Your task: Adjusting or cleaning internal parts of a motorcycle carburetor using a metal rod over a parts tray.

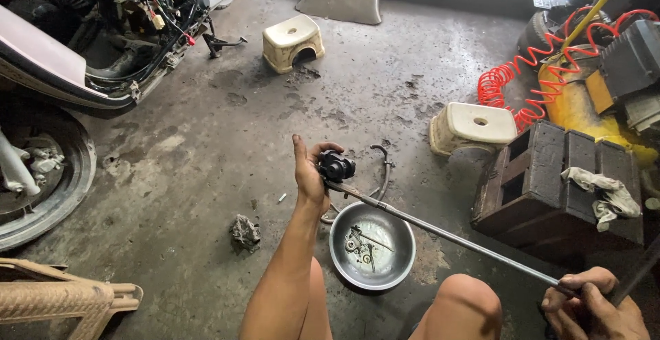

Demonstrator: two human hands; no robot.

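A small black engine part is held up in the left hand, whose fingers are curled round its back while the thumb points upward. It is raised above the concrete floor, just above and to the left of a round steel bowl in which a few small loose pieces are seen lying in a film of liquid. A long thin metal rod is gripped at its near end by the right hand, which is clenched round a dark handle at the lower right. The rod's long axis is laid diagonally, from lower right up to upper left, passing over the bowl's rim, and its far tip is met by the underside of the black part (whether it is seated inside cannot be told). The left hand is therefore the nearer one to the part; the right hand is kept well apart, a full rod's length back. Two bare knees are seen below.
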